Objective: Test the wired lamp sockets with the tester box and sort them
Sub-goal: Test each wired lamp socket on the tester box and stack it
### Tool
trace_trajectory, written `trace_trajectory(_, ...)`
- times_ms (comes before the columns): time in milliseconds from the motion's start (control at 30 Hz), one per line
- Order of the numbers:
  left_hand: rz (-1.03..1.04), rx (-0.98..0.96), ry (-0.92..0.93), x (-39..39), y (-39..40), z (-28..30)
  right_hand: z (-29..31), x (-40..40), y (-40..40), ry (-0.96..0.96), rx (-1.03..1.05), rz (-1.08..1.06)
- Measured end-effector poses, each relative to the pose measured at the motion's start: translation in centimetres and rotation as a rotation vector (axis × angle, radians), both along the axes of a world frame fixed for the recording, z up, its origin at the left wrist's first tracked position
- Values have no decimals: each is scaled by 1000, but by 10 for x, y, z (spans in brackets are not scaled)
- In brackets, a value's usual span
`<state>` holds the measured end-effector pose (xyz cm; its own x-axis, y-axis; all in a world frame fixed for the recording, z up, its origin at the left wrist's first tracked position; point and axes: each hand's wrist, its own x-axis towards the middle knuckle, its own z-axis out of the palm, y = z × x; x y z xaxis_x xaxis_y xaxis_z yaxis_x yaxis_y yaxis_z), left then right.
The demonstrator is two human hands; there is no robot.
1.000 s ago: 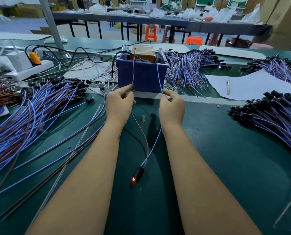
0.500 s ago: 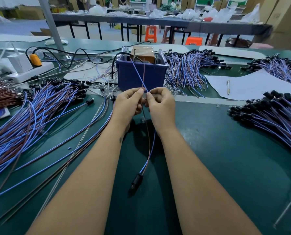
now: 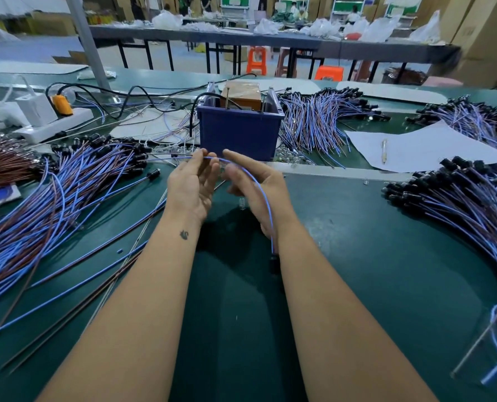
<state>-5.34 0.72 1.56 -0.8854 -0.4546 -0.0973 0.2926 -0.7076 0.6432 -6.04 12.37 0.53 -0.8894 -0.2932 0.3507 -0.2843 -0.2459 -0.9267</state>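
Socket lead (image 3: 263, 195) pinched in left hand (image 3: 190, 185), across relaxed right hand (image 3: 256, 188).

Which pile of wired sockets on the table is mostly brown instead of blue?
The small pile at the far left edge, below the white power strip. Its wires are nearly all brown; the other piles are mainly blue.

Black socket (image 3: 274, 264) half hidden behind right forearm. Right hand (image 3: 256, 188) fingertips motion-blurred. Left wire pile (image 3: 38, 204) and right wire pile (image 3: 473, 204) cut by frame edges.
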Motion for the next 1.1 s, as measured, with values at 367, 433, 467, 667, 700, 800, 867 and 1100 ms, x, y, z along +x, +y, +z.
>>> trace_trajectory(367,53,-618,-50,26,18,-9,5,20,68,-447,-573,-307)
trace_trajectory(433,8,-764,-37,34,30,-11,8,21,88,-419,-442,-414)
trace_trajectory(467,-12,-835,-18,38,38,-9,11,21,99,-393,-364,-462)
trace_trajectory(667,-19,-1243,181,61,119,-1,40,11,181,-156,175,-781)
trace_trajectory(700,-12,-1309,238,66,137,1,45,10,197,-137,273,-815)
trace_trajectory(800,-5,-1427,441,80,188,9,59,6,244,-84,607,-929)
trace_trajectory(867,-66,-1463,573,87,218,15,67,7,273,-49,837,-967)
trace_trajectory(1100,-656,-1830,589,89,257,-3,67,20,345,-139,1460,-867)
